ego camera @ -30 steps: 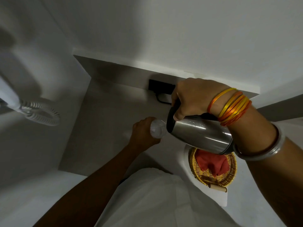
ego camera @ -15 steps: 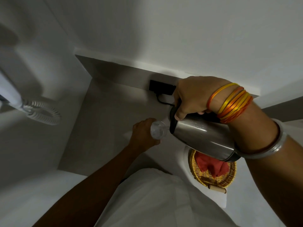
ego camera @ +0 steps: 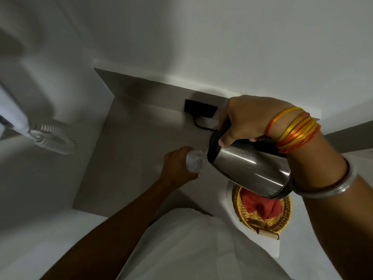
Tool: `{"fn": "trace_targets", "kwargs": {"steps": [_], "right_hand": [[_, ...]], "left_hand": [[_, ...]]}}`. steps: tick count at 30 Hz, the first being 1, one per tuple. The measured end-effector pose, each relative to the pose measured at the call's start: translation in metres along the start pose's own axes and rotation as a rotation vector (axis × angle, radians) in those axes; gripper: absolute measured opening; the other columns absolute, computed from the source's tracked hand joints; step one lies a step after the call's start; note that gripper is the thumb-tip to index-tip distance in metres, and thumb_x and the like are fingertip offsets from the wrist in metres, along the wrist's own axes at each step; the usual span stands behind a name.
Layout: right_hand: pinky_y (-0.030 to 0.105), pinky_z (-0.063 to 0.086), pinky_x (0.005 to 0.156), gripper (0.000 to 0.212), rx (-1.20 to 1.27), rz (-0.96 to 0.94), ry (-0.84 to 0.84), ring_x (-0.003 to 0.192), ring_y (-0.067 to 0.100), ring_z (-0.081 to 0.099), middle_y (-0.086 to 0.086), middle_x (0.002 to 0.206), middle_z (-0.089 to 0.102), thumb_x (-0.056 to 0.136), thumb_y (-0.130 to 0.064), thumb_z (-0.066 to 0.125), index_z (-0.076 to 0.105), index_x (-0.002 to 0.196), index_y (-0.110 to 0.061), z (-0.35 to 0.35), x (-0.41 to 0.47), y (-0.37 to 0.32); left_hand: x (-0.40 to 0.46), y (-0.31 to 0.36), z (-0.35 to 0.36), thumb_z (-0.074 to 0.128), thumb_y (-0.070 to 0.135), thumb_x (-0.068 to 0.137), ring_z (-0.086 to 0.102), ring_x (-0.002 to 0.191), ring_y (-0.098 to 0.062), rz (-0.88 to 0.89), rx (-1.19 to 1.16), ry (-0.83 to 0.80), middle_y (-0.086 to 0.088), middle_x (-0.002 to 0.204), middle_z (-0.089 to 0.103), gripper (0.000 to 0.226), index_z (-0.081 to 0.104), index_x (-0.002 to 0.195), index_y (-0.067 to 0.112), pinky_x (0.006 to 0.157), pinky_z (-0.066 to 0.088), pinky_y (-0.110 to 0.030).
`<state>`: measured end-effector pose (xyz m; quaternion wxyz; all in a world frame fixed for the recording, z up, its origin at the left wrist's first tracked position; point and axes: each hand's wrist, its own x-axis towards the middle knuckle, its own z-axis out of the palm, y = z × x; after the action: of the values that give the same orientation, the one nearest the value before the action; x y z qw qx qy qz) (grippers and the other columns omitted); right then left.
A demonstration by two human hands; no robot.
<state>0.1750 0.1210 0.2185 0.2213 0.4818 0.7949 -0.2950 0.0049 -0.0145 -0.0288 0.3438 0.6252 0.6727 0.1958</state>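
Head view, single frame.

- Steel kettle: held in the air above the grey tabletop, right of centre. Strongly tipped. Its long axis runs from the base at lower right, over the wicker basket, up to the black-rimmed top at upper left. The mouth points left, at the clear glass, and the lip is just beside the glass rim. A pale streak sits between lip and rim. I cannot tell whether it is water.
- Right hand: on top of the kettle, back of the hand toward the camera, wrist bent downward. Its fingers are curled round the black handle, and the thumb lies forward along the kettle top. The forearm enters from the lower right, with orange and yellow bangles at the wrist and a silver bangle further up.
- Left hand: wrapped round the side of the glass, gripping it. The fingers are mostly hidden behind the glass, with one tip showing below it. The forearm reaches in from the lower left, nearly straight. I cannot tell whether the glass rests on the tabletop.
- Rest: a red cloth lies in the basket. A black socket with a cable is on the back panel. A white coiled cord is at far left.
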Motion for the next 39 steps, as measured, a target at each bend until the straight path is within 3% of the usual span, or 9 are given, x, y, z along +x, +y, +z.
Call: {"fn": "trace_targets", "kwargs": {"steps": [3,7,13,16,21,26,30,32,39], "right_hand": [[0.038,0.061,0.058,0.026,0.107,-0.027,0.020,0.037,0.018,0.060,0.010,0.053,0.071,0.072,-0.045,0.087,0.079,0.090,-0.028,0.006,0.000,0.018],[0.020,0.052,0.045,0.028,0.227,-0.081,0.037,0.036,0.011,0.060,0.006,0.077,0.079,0.075,-0.040,0.088,0.080,0.101,-0.031,0.016,-0.002,0.038],[0.018,0.048,0.047,0.033,0.365,-0.122,0.039,0.039,0.003,0.059,-0.022,0.066,0.073,0.074,-0.032,0.091,0.081,0.105,-0.034,0.025,-0.006,0.060],[0.016,0.053,0.071,0.040,0.464,-0.193,0.074,0.074,-0.003,0.072,-0.020,0.086,0.079,0.072,-0.019,0.093,0.082,0.109,-0.031,0.029,-0.012,0.078],[0.032,0.059,0.097,0.056,0.761,-0.277,0.284,0.106,0.020,0.075,0.006,0.106,0.081,0.063,-0.013,0.087,0.079,0.117,-0.011,0.050,-0.018,0.129],[0.034,0.063,0.090,0.059,0.992,-0.232,0.493,0.100,0.011,0.074,-0.010,0.101,0.080,0.074,0.016,0.077,0.068,0.128,-0.007,0.093,-0.003,0.163],[0.038,0.067,0.073,0.056,1.116,-0.169,0.575,0.095,0.016,0.075,-0.008,0.099,0.080,0.081,0.019,0.070,0.072,0.126,-0.015,0.120,0.011,0.180],[0.030,0.064,0.076,0.057,1.125,-0.167,0.603,0.099,0.014,0.075,-0.009,0.103,0.081,0.083,0.018,0.069,0.078,0.119,-0.025,0.129,0.014,0.184],[0.026,0.057,0.093,0.053,1.191,-0.091,0.641,0.107,0.014,0.071,-0.011,0.109,0.080,0.082,0.023,0.064,0.067,0.128,-0.002,0.161,0.021,0.198]], "left_hand": [[0.000,-0.001,-0.001,0.099,0.041,0.055,0.073,0.097,-0.020,0.008,-0.046,0.012,0.000,0.110,0.076,0.076,0.068,0.120,0.015,0.088,0.053,-0.028],[-0.001,0.000,-0.002,0.102,0.041,0.049,0.073,0.094,-0.019,0.005,-0.073,0.026,0.000,0.109,0.076,0.084,0.067,0.121,0.014,0.087,0.054,-0.029],[0.001,0.001,0.000,0.102,0.043,0.051,0.071,0.103,-0.018,-0.034,-0.103,-0.006,0.001,0.117,0.074,0.094,0.062,0.131,0.013,0.099,0.055,-0.043],[0.002,0.001,0.001,0.101,0.045,0.051,0.070,0.106,-0.019,-0.033,-0.101,0.011,0.000,0.120,0.073,0.097,0.059,0.132,0.014,0.102,0.052,-0.045],[0.003,0.001,-0.001,0.098,0.050,0.051,0.066,0.113,-0.015,-0.047,-0.048,0.023,0.008,0.122,0.069,0.096,0.056,0.132,0.023,0.108,0.043,-0.041],[0.001,0.000,-0.001,0.097,0.049,0.050,0.065,0.112,-0.013,-0.059,-0.060,0.025,0.011,0.120,0.069,0.093,0.056,0.130,0.026,0.109,0.038,-0.036],[-0.001,-0.002,-0.002,0.091,0.056,0.048,0.065,0.108,-0.009,-0.052,-0.066,0.022,0.022,0.110,0.064,0.090,0.054,0.127,0.034,0.108,0.038,-0.037],[-0.001,-0.003,-0.003,0.087,0.060,0.046,0.065,0.106,-0.007,-0.056,-0.058,0.018,0.023,0.109,0.063,0.090,0.053,0.126,0.035,0.109,0.042,-0.042],[-0.005,-0.008,-0.005,0.093,0.049,0.047,0.067,0.092,-0.002,-0.013,-0.066,0.084,0.021,0.100,0.068,0.084,0.058,0.121,0.032,0.097,0.053,-0.045]]}}
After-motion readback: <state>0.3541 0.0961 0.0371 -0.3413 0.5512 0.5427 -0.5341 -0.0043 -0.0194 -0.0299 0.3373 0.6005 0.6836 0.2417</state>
